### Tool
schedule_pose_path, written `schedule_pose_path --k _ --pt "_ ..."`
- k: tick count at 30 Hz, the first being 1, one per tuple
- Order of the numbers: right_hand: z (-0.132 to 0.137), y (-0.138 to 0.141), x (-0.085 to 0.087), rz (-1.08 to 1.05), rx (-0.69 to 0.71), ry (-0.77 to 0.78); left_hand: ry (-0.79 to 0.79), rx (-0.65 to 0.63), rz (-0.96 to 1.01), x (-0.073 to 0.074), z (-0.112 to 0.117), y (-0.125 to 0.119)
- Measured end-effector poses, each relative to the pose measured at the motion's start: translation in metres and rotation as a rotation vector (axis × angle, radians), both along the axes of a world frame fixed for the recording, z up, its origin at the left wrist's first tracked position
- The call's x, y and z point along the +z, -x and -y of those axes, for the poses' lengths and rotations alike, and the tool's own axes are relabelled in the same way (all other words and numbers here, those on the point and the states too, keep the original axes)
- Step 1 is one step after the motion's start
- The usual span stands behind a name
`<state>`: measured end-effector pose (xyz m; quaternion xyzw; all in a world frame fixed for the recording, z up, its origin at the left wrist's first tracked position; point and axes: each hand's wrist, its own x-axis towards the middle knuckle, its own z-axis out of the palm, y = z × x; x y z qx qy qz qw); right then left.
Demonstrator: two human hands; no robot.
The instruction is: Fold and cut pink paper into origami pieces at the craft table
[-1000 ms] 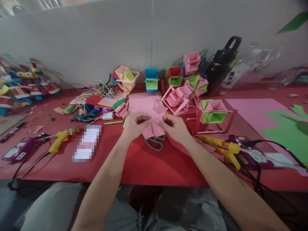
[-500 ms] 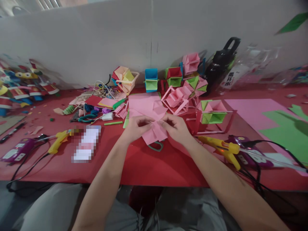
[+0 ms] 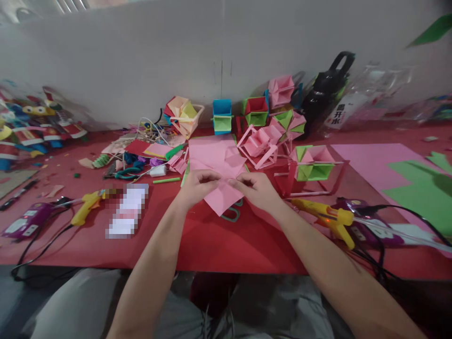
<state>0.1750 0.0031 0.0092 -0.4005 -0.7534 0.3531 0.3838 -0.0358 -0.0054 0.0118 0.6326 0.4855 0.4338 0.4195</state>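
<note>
My left hand point(image 3: 197, 187) and my right hand point(image 3: 257, 188) both pinch a folded pink paper piece point(image 3: 222, 197) just above the red table point(image 3: 219, 240). The fingers of each hand are closed on its upper edge, and the paper's lower corner points toward me. Under the paper lie green-handled scissors point(image 3: 231, 214), partly hidden. A stack of pink paper sheets point(image 3: 213, 153) lies right behind my hands.
Folded paper boxes in pink, green and blue point(image 3: 268, 127) crowd the back. A yellow glue gun point(image 3: 326, 219) with cables lies at right, another point(image 3: 84, 207) at left. A black bottle point(image 3: 323, 96) stands by the wall. Pink point(image 3: 370, 162) and green point(image 3: 420, 188) sheets lie far right.
The pink piece has been refolded between my fingers: it looked pleated and fanned before, now it hangs flatter with one corner down. My hands stayed in nearly the same place.
</note>
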Motion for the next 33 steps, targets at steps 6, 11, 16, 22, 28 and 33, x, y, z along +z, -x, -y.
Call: schedule_pose_path --k 6,11,16,22,28,33 --pt "0.0 -0.0006 0.0003 0.005 0.045 0.061 -0.057 -0.072 -0.071 0.0014 0.0006 -0.0005" --pt "-0.002 0.0015 0.0027 -0.013 0.054 0.076 -0.113 0.007 -0.012 0.0031 -0.001 -0.0025" --pt "-0.0047 -0.0012 -0.0002 0.034 0.054 0.01 -0.102 -0.006 -0.018 0.0006 -0.0027 0.0015" --pt "-0.0036 -0.005 -0.0009 0.096 0.14 0.072 -0.072 -0.125 -0.066 0.0007 0.0008 0.0002" --pt "-0.0012 -0.0012 0.0012 0.0 0.086 0.17 -0.13 -0.039 -0.019 0.0022 0.0005 -0.0037" --pt "-0.0062 0.0004 -0.0023 -0.048 0.065 -0.027 -0.102 0.073 0.092 0.0066 0.001 -0.0013"
